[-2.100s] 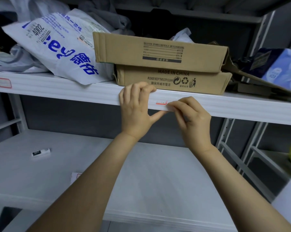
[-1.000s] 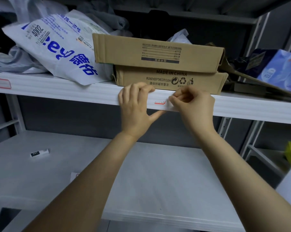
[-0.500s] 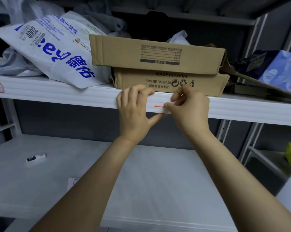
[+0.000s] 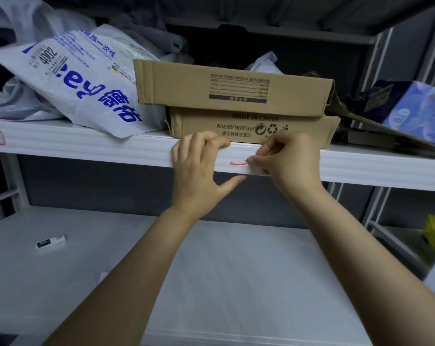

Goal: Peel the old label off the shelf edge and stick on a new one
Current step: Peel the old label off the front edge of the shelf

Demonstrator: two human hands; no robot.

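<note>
At a white shelf edge (image 4: 111, 148) below two stacked cardboard boxes (image 4: 236, 101), a person's left hand (image 4: 199, 171) grips the lip, fingers curled over the top and thumb spread beneath. The right hand (image 4: 291, 158) pinches the right end of a small red-bordered label (image 4: 237, 163), which is stuck to the edge between the two hands. Peeling appears to be just under way. The next move likely calls for a slow, steady pull along the edge to bring the label off whole before a new one goes on.
</note>
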